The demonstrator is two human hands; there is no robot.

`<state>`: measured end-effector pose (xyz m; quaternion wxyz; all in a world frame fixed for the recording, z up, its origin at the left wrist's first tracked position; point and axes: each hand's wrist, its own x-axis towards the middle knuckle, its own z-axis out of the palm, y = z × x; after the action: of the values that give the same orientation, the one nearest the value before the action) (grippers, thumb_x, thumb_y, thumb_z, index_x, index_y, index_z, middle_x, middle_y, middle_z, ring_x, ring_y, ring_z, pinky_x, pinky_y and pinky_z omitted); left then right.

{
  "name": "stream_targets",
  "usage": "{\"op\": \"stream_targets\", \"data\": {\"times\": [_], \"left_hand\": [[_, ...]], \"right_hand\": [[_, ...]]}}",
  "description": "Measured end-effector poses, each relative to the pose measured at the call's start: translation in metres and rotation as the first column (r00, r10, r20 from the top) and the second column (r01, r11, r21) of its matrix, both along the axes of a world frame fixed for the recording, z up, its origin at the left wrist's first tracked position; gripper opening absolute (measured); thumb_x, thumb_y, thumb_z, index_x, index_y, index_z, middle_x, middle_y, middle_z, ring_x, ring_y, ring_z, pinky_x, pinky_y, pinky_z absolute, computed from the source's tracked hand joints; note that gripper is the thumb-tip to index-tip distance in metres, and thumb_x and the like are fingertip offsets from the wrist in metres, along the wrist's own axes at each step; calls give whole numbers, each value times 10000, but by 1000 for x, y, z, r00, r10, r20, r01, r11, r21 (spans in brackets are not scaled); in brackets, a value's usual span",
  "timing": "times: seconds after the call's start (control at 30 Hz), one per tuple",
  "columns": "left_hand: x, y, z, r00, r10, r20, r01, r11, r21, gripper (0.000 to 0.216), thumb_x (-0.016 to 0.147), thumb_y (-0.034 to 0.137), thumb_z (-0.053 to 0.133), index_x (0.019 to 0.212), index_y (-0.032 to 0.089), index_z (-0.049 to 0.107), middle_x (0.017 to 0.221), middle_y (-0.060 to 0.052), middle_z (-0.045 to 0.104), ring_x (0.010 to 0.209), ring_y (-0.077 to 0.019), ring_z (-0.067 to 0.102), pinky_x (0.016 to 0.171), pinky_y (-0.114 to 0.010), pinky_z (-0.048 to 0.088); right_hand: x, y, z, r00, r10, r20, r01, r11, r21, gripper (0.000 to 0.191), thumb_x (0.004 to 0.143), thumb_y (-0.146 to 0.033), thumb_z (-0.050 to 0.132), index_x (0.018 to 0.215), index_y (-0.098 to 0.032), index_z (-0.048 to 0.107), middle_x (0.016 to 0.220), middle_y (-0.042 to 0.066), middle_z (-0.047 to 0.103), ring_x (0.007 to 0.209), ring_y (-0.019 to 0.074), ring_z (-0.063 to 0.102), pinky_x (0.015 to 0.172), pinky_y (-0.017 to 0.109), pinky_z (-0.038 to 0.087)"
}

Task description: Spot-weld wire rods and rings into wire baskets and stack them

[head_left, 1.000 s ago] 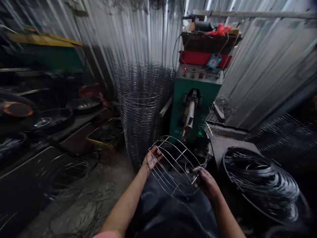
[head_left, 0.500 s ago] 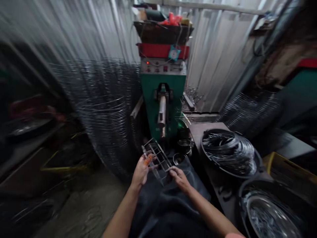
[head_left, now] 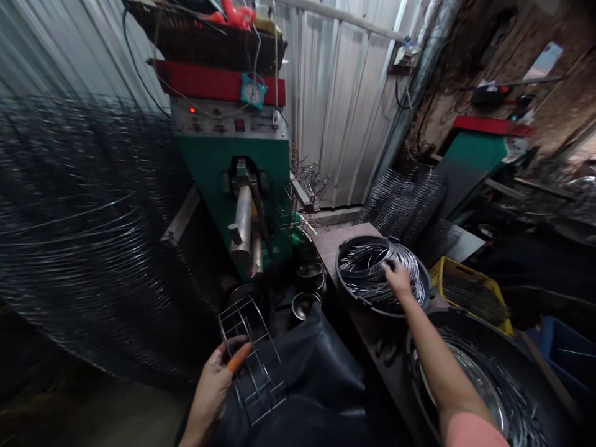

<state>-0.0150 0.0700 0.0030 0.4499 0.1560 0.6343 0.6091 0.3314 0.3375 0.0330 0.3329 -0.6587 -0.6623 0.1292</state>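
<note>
A small wire rack point(head_left: 254, 354) of thin metal rods is gripped by its side in my left hand point(head_left: 221, 372), above the dark apron on my lap. Something orange wraps a digit of that hand. My right hand point(head_left: 395, 276) reaches over a round black tub point(head_left: 349, 298) and touches the bent metal wires point(head_left: 358, 264) heaped inside. Its fingers are curled together, and whether a wire is between them is too small to make out. In front of me stands a green machine point(head_left: 205, 167) with a metal arm point(head_left: 242, 223) sticking out above the rack.
Tall stacks of wire rings point(head_left: 93, 248) stand at the left. A second black tub point(head_left: 414, 372) holds a metal bowl and loose wires. Beyond it are a yellow crate point(head_left: 470, 292) and a blue bin point(head_left: 559, 341). Small metal bowls point(head_left: 305, 304) sit below the machine.
My right hand has let go of the wire rack and moved right to the tub of wires. My left hand keeps the rack, now lower and further left. The view has turned right.
</note>
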Motion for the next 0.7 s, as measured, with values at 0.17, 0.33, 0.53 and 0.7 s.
{"op": "stream_targets", "data": {"times": [0.17, 0.33, 0.53, 0.7], "left_hand": [[3, 3, -3, 995, 21, 102, -21, 1000, -7, 553, 435, 352, 823, 913, 166, 617, 832, -49, 679, 703, -196, 638, 588, -266, 496], [-3, 2, -10, 994, 45, 102, -42, 999, -24, 518, 437, 333, 822, 890, 163, 635, 840, -59, 688, 789, -234, 652, 661, -300, 522], [-1, 5, -6, 999, -16, 40, 18, 999, -49, 532, 465, 404, 801, 910, 166, 633, 886, -62, 691, 853, -240, 640, 689, -290, 518], [6, 3, 1, 999, -41, 25, 43, 997, -66, 551, 437, 432, 802, 890, 159, 646, 854, -70, 694, 859, -256, 639, 684, -291, 518]], "right_hand": [[26, 67, 34, 871, -242, 427, 362, 904, -226, 393, 844, -299, 448, 1151, -77, 554, 1101, 197, 609, 1017, 271, 580, 802, 324, 457], [30, 77, 37, 837, -202, 509, 399, 861, -314, 305, 785, -219, 522, 1023, -72, 646, 1037, 228, 627, 981, 303, 596, 758, 348, 473], [20, 66, 31, 799, -155, 582, 405, 853, -328, 286, 818, -190, 473, 998, -66, 657, 1073, 219, 615, 1014, 297, 577, 799, 361, 458], [3, 71, 25, 777, -217, 591, 408, 888, -210, 513, 835, -421, 457, 1204, -67, 506, 1154, 235, 551, 1091, 325, 508, 856, 453, 411]]}}
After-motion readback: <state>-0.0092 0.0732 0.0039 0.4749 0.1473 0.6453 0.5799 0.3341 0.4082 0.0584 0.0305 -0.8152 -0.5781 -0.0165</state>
